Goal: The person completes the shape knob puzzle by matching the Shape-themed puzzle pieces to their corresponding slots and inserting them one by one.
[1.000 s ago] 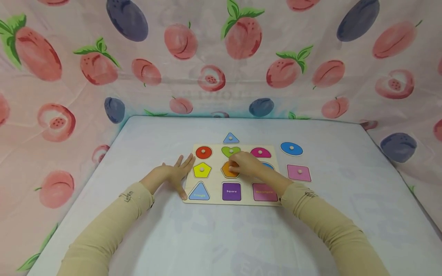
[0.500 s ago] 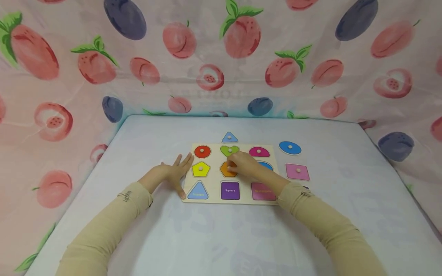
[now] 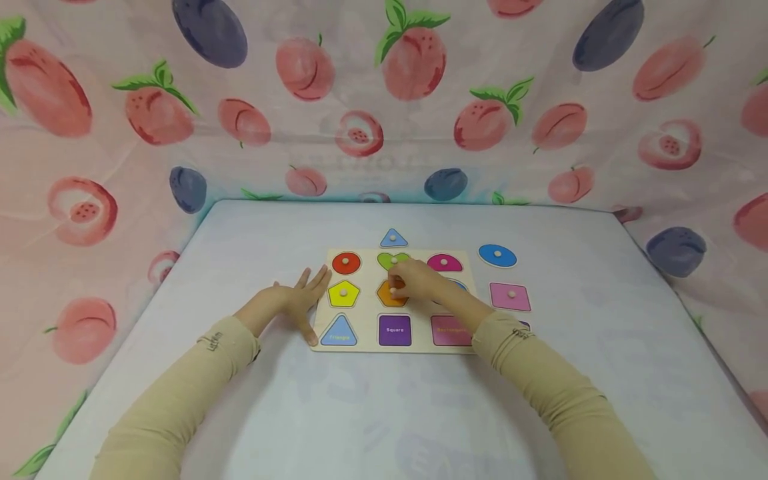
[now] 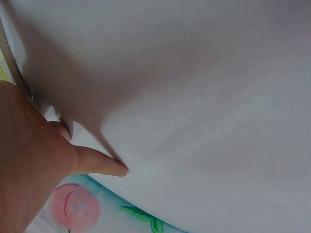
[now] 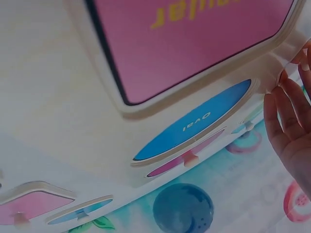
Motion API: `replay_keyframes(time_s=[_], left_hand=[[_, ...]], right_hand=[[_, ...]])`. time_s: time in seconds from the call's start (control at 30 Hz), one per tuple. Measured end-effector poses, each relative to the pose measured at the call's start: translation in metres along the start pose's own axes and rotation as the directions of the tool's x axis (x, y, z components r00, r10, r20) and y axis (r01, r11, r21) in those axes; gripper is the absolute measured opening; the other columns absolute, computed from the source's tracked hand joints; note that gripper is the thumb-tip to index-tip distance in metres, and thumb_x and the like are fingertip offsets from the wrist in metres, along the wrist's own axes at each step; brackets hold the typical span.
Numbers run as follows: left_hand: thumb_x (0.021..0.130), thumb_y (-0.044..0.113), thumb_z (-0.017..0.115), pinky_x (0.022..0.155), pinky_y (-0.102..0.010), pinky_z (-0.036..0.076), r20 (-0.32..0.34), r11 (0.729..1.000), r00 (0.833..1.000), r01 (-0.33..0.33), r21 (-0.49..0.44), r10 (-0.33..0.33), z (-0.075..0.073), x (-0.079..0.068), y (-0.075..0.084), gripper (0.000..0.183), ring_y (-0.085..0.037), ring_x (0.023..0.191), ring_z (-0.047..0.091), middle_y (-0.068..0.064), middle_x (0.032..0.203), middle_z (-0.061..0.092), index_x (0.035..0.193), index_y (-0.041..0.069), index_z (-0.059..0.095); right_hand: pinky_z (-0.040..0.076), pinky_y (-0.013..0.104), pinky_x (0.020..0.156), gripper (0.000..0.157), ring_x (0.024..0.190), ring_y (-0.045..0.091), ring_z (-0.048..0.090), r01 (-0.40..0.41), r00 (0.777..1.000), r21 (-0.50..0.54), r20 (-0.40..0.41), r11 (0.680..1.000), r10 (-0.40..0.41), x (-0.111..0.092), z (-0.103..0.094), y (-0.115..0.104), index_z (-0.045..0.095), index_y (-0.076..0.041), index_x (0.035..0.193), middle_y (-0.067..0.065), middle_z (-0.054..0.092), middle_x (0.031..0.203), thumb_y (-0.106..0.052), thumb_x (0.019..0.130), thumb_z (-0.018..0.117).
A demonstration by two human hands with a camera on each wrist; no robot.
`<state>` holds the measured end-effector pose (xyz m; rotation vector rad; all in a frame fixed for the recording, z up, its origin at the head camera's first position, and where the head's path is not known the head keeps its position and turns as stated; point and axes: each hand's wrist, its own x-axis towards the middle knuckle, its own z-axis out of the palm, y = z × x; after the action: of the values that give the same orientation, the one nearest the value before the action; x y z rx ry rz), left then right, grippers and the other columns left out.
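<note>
My right hand [image 3: 417, 280] pinches the orange hexagon piece [image 3: 383, 293] near its middle; the fingers cover its knob, and the piece lies in the centre of a wooden shape puzzle board [image 3: 367, 328]. My left hand [image 3: 298, 304] rests with spread fingers along the board's left edge, thumb at the near corner. Around the hexagon sit a yellow pentagon [image 3: 343, 293], a red circle [image 3: 346, 263], a green heart [image 3: 387, 259] and a magenta semicircle [image 3: 445, 263], all knobbed. In the right wrist view, the fingertips [image 5: 278, 97] are at the far side of the blue oval slot [image 5: 204, 116].
Off the board lie a light blue triangle piece [image 3: 393, 239], a blue oval piece [image 3: 497, 255] and a pink rectangle piece [image 3: 510, 297]. A purple piece [image 3: 525, 325] shows partly behind the right sleeve. The near row has bare printed triangle [image 3: 339, 330], square [image 3: 395, 331] and rectangle slots.
The head view has shifted slightly, so everything sits a little further left. Both hands keep nearly the same places on the board.
</note>
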<state>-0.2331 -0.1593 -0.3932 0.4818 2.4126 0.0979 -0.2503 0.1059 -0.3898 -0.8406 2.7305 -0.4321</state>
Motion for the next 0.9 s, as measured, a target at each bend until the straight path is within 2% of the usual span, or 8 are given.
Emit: replay_keyframes(time_s=[0.13,0.3,0.5,0.8,0.9], left_hand=[[0.059,0.051,0.084,0.096,-0.081,0.002,0.002,1.0,1.0,0.006,0.012,-0.006,0.0,0.001,0.0,0.141,-0.038,0.143,-0.021,-0.006,0.156,-0.027,0.149,0.014,-0.017],[0.059,0.05,0.084,0.096,-0.081,0.001,0.009,1.0,1.0,-0.005,0.002,0.005,-0.001,0.001,0.001,0.141,-0.038,0.142,-0.022,-0.007,0.156,-0.027,0.149,0.014,-0.018],[0.058,0.049,0.085,0.095,-0.082,0.001,0.025,1.0,1.0,-0.004,-0.02,0.005,-0.001,-0.002,0.001,0.143,-0.039,0.142,-0.023,-0.009,0.155,-0.028,0.149,0.012,-0.019],[0.06,0.049,0.084,0.095,-0.082,0.001,0.02,1.0,1.0,-0.008,-0.014,0.008,-0.002,-0.002,0.002,0.141,-0.039,0.142,-0.023,-0.008,0.156,-0.027,0.149,0.012,-0.019],[0.06,0.049,0.084,0.094,-0.082,0.0,0.025,1.0,1.0,-0.014,-0.024,0.014,-0.002,-0.003,0.003,0.141,-0.039,0.142,-0.023,-0.008,0.155,-0.028,0.149,0.012,-0.019]], right_hand=[[0.045,0.029,0.081,0.015,0.085,0.017,0.05,-0.014,1.0,0.041,0.02,0.999,0.013,0.001,-0.002,0.003,0.065,-0.009,0.09,0.003,0.061,0.088,-0.023,0.085,0.071],[0.046,0.035,0.093,0.022,0.095,0.02,0.053,-0.038,0.999,0.086,0.038,0.996,0.034,0.003,-0.003,0.007,0.066,-0.009,0.098,0.005,0.066,0.101,-0.025,0.083,0.072],[0.045,0.033,0.092,0.023,0.094,0.019,0.053,-0.029,0.998,0.128,0.054,0.991,0.022,0.004,0.0,0.009,0.066,-0.01,0.1,0.003,0.067,0.101,-0.025,0.084,0.071],[0.047,0.036,0.096,0.024,0.104,0.023,0.056,-0.026,0.998,0.235,0.067,0.972,0.01,0.0,-0.005,0.015,0.067,-0.008,0.105,0.008,0.068,0.11,-0.024,0.087,0.068],[0.047,0.036,0.098,0.024,0.108,0.024,0.057,-0.009,0.997,0.239,0.081,0.971,-0.01,-0.002,-0.006,0.017,0.067,-0.007,0.106,0.008,0.067,0.111,-0.024,0.088,0.066]])
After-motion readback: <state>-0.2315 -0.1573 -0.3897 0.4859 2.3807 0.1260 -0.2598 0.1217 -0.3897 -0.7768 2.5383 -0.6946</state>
